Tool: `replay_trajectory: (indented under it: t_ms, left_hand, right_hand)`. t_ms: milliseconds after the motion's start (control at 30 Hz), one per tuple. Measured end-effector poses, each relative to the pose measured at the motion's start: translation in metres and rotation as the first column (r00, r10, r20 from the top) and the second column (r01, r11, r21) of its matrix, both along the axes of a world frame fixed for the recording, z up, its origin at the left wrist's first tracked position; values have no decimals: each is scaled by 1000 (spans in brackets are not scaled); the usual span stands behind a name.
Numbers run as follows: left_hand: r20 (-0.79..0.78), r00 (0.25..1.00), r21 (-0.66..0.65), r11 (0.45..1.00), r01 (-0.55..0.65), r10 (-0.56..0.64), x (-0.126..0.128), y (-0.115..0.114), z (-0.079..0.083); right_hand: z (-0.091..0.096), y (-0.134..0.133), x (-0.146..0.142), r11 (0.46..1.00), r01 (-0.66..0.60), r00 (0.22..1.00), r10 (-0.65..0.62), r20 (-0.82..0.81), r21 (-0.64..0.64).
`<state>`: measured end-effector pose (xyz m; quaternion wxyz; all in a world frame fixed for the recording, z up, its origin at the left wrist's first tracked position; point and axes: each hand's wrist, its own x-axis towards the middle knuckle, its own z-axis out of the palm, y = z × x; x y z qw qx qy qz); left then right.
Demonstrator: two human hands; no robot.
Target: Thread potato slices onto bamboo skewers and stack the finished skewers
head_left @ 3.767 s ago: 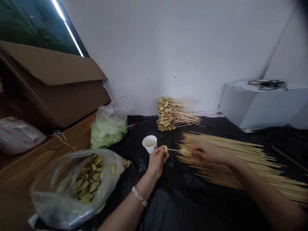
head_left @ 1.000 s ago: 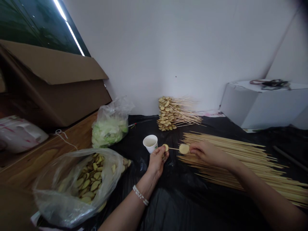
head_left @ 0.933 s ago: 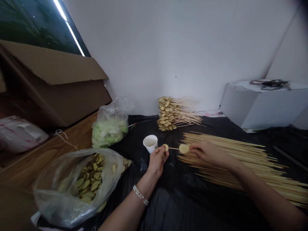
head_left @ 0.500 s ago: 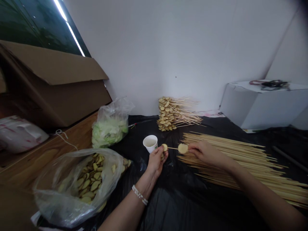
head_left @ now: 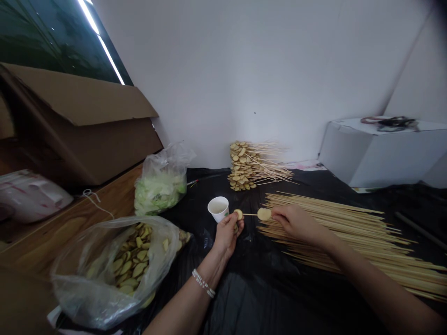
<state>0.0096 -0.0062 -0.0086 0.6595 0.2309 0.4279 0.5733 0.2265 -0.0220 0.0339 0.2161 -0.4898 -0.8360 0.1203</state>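
Note:
My left hand (head_left: 226, 234) pinches a small round potato slice (head_left: 239, 214) upright at the tip of a thin bamboo skewer (head_left: 250, 214). My right hand (head_left: 295, 222) grips that skewer farther back, just behind another slice (head_left: 264, 213) threaded on it. Both hands hover over the black plastic sheet (head_left: 258, 288), beside a small white paper cup (head_left: 218, 208). A beaded bracelet (head_left: 203, 283) circles my left wrist.
A wide bundle of bare skewers (head_left: 352, 237) lies under my right arm. Finished potato skewers (head_left: 249, 165) are stacked by the wall. A clear bag of potato slices (head_left: 122, 265) and a bag of green leaves (head_left: 159, 188) sit left, near a cardboard box (head_left: 80, 125). A white box (head_left: 380, 153) stands right.
The threaded slice and my right hand have slid slightly left along the skewer toward the slice in my left hand. My left hand has stayed put.

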Motion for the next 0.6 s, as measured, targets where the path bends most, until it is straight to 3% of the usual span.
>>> replay_trajectory:
  t_ms: [233, 467, 600]
  left_hand:
    - [6, 1000, -3, 1000, -10, 10, 1, 1, 0]
    - [-3, 1000, 32, 999, 15, -15, -1, 0, -3]
    - [15, 1000, 12, 1000, 18, -18, 0, 1, -2]
  right_hand:
    - [-5, -1, -3, 995, 39, 999, -42, 30, 91]
    - [-3, -1, -5, 995, -10, 997, 1, -80, -101]
    - [-3, -1, -5, 996, -2, 993, -8, -115, -87]
